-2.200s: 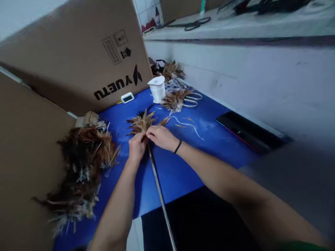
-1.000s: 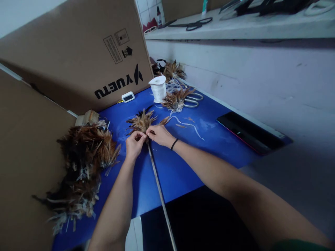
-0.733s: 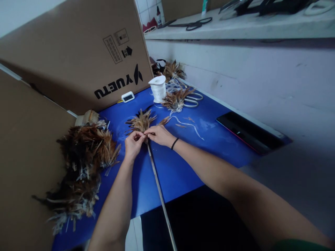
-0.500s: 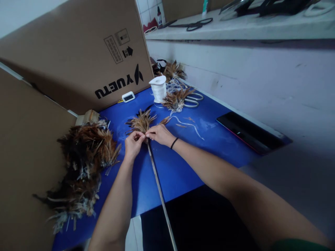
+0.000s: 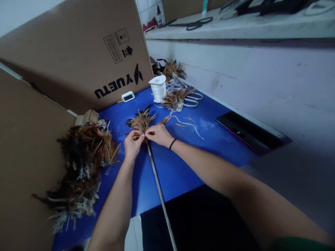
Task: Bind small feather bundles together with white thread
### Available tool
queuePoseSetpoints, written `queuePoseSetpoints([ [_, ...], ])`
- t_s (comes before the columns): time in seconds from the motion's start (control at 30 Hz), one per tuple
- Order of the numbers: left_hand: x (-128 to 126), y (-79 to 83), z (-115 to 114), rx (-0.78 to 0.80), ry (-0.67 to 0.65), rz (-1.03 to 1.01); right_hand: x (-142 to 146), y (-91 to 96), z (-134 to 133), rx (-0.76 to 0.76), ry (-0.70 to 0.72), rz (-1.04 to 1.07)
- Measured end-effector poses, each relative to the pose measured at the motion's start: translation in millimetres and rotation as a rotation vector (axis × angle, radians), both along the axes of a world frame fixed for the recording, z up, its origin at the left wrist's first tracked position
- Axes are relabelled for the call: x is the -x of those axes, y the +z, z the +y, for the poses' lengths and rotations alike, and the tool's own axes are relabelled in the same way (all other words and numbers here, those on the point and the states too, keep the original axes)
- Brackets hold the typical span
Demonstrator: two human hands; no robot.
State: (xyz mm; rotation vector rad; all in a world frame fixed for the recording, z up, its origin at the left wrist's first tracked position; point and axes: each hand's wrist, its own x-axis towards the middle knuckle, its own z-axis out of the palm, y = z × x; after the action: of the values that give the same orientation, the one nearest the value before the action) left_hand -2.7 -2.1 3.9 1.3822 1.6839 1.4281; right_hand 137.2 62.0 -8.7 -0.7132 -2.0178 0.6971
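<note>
A thin stick [image 5: 158,188] runs from the bottom edge up across the blue table [image 5: 172,167]. At its far end sits a fan of brown feathers [image 5: 140,121]. My left hand [image 5: 132,144] is closed round the base of that feather bunch where it meets the stick. My right hand [image 5: 160,134], a black band on its wrist, pinches the same spot from the right, fingertips against the left hand. What exactly lies between the fingertips is hidden.
A big heap of dark brown feathers [image 5: 83,164] lies at the left. A white spool [image 5: 158,89], scissors [image 5: 192,100], more feathers [image 5: 176,99] and white string [image 5: 187,124] lie behind. Cardboard boxes [image 5: 78,52] wall the left and back. A dark tablet [image 5: 248,134] rests right.
Both hands and the feather end of the stick have crept slightly away from me. The fingers have kept working at the bunch's base.
</note>
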Motion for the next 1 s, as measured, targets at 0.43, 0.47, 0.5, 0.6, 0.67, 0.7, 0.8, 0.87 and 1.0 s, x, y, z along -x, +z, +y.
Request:
queuePoseSetpoints([
  [0.43, 3.4, -4.9, 0.9, 0.010, 0.065, 0.214, 1.6, 2.2, -3.7, 0.046, -0.001, 0.004],
  [0.47, 2.3, -4.5, 0.6, 0.011, 0.081, 0.215, 1.6, 1.8, -3.7, 0.034, -0.001, 0.003],
  [0.5, 1.0, -3.9, 0.3, 0.010, 0.097, 0.216, 1.6, 1.5, -3.7, 0.022, -0.002, 0.003],
  [0.6, -4.0, 0.2, -1.8, 0.009, 0.134, 0.252, 1.4, 0.7, -3.8, -0.006, -0.012, -0.003],
  [0.67, -7.6, 4.2, -3.8, 0.003, 0.142, 0.327, 1.3, 0.9, -4.0, -0.011, -0.026, -0.013],
  [0.7, -9.2, 6.1, -4.7, -0.010, 0.143, 0.373, 1.2, 1.1, -4.2, -0.010, -0.032, -0.019],
  [0.8, -12.2, 9.5, -6.6, -0.072, 0.139, 0.492, 1.0, 1.8, -4.8, -0.005, -0.040, -0.028],
  [0.87, -12.8, 10.0, -7.0, -0.103, 0.135, 0.549, 1.0, 2.0, -5.1, -0.004, -0.038, -0.027],
  [1.0, -11.3, 9.2, -6.0, -0.130, 0.119, 0.619, 1.3, 1.2, -4.9, -0.006, -0.039, -0.028],
])
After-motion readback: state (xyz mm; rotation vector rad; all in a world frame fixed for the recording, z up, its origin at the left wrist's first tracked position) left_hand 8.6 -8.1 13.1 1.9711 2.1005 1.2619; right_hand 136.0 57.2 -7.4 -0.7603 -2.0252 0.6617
